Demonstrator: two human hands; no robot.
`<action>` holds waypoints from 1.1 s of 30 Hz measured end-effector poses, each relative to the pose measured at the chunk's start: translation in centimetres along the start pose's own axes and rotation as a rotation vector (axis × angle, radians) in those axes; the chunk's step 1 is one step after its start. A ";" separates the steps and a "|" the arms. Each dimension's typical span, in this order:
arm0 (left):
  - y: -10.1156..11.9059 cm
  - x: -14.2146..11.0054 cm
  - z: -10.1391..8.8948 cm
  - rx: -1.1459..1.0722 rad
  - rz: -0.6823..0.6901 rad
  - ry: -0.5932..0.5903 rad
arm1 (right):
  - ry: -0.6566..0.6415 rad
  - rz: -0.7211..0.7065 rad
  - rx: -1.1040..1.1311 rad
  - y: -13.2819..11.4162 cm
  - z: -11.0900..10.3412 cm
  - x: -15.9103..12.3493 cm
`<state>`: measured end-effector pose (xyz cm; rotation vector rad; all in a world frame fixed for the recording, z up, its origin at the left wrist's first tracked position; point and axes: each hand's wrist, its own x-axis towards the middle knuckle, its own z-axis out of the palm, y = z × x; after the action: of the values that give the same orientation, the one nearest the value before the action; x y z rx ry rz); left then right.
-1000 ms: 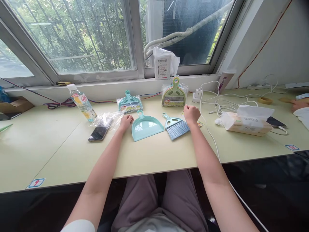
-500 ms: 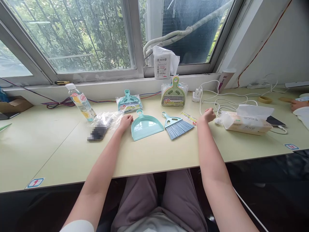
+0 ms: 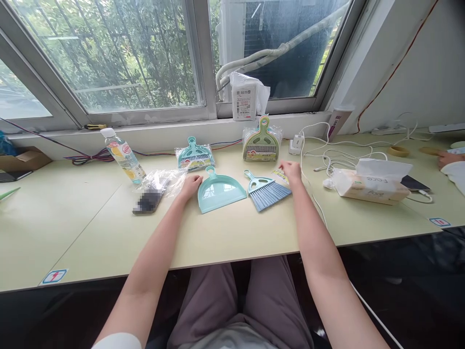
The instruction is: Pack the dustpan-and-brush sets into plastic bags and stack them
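Observation:
My left hand [image 3: 191,187] rests on the table, fingers curled in, with no object visible in it. It lies between a crumpled clear plastic bag [image 3: 165,179] and a light-blue dustpan [image 3: 222,191]. The dustpan lies flat, its handle pointing to the window. To its right is a small hand brush [image 3: 268,193] with blue-grey bristles. My right hand [image 3: 291,172] is over a yellow printed label card [image 3: 279,175] just behind the bristles. Its fingers are bent together and partly cover the card; whether they grip it is hidden.
Packaged dustpan sets, one blue [image 3: 196,154] and one green [image 3: 261,145], stand by the sill. A bottle [image 3: 123,157] leans at left near a blurred dark object [image 3: 147,201]. White cables [image 3: 329,160] and a tissue pack [image 3: 370,186] lie right. Another person's hand [image 3: 448,159] shows at far right.
My right hand has moved left, from beside the cables to over the label card. A white cable lies exposed where it was. My left hand, the dustpan and the brush have stayed put.

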<state>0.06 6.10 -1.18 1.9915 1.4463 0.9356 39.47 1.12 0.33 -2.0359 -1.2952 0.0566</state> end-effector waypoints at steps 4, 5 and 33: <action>0.7 -0.4 -0.1 -0.019 0.024 -0.042 | -0.303 -0.075 -0.306 -3.0 1.0 -1.9; 0.8 -0.5 -0.1 -0.023 0.020 -0.050 | -0.352 -0.115 -0.363 -3.8 1.2 -2.4; 5.3 -2.6 1.8 -0.027 0.093 -0.209 | -0.193 -0.266 -0.214 -8.0 3.4 -5.3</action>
<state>4.18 2.01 0.95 2.0830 1.2305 0.7549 29.30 0.58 0.76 -2.0535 -1.7490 -0.0087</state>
